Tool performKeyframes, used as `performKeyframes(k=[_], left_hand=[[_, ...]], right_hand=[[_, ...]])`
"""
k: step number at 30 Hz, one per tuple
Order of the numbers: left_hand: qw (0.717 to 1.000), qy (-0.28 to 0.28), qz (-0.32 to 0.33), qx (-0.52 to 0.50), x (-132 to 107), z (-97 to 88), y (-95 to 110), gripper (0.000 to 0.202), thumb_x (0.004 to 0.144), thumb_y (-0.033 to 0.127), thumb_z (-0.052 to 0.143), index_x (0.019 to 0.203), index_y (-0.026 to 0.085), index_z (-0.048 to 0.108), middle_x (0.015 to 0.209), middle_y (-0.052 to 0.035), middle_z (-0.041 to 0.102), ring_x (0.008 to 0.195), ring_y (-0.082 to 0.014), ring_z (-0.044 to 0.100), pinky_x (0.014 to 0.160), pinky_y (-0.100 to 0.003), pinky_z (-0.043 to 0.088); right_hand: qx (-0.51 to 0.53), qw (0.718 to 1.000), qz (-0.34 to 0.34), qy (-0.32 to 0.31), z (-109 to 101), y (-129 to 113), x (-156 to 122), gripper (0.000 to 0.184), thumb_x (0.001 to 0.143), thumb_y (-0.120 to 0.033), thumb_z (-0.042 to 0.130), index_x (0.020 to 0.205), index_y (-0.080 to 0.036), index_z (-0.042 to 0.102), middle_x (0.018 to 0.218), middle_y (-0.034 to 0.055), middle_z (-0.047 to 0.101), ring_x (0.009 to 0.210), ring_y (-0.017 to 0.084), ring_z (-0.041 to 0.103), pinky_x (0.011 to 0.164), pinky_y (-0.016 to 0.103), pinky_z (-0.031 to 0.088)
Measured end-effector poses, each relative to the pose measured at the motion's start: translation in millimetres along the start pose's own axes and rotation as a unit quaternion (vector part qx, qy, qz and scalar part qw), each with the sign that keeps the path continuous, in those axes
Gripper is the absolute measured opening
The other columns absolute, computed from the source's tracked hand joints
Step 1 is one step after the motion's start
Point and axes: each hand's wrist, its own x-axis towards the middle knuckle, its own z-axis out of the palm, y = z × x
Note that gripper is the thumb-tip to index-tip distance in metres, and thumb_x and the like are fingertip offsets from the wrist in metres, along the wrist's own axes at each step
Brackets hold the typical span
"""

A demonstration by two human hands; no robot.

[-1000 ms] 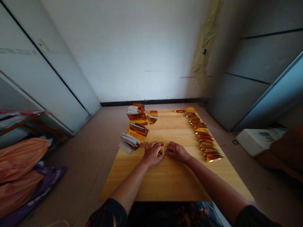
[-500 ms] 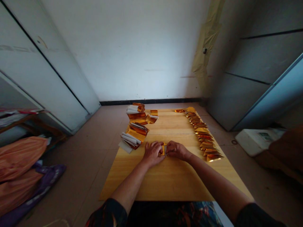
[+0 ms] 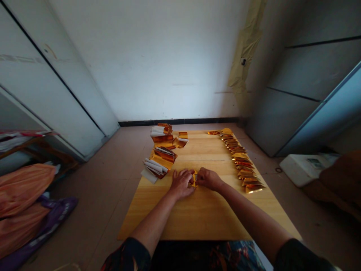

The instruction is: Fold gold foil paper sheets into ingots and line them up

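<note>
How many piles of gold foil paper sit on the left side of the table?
3: a near pile just beyond the left hand, a far pile behind it, a small pile right of that. Sheets may hide more.

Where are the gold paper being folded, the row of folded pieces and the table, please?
gold paper (image 3: pixel 194 180): head view, its visible sliver.
row of folded pieces (image 3: pixel 243 164): head view, middle.
table (image 3: pixel 203 215): head view, bare top.

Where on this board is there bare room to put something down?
Bare: the near strip of board short of the left hand and right hand, which pinch a foil piece, and the middle lane beyond them. Crowded: paper stacks far left, folded foil row along the right edge.
</note>
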Motion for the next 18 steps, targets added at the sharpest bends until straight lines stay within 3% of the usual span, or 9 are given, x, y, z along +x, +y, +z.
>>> performKeyframes(k=[9, 18], left_hand=[[1.0, 0.013, -0.016, 0.004, 3.1, 5.1, -0.9, 0.013, 0.083, 0.035, 0.055, 0.091, 0.026, 0.059, 0.137, 0.0013, 0.05, 0.131, -0.0248, 0.035, 0.109, -0.059, 0.01], [0.999, 0.041, -0.011, 0.001, 2.8, 10.3, 0.7, 0.013, 0.077, 0.033, 0.065, 0.081, 0.023, 0.057, 0.135, 0.0007, 0.052, 0.129, -0.026, 0.036, 0.107, -0.06, 0.012]], right_hand=[[-0.024, 0.998, 0.044, -0.027, 1.2, -6.5, 2.6, 0.01, 0.077, -0.028, 0.062, 0.081, -0.02, 0.065, 0.087, 0.0004, 0.059, 0.07, 0.01, 0.054, 0.057, 0.02, 0.029], [0.034, 0.998, 0.052, 0.006, 4.1, 3.1, 3.0, 0.014, 0.073, -0.017, 0.063, 0.086, -0.019, 0.066, 0.088, 0.0012, 0.059, 0.077, 0.011, 0.055, 0.064, 0.019, 0.036]])
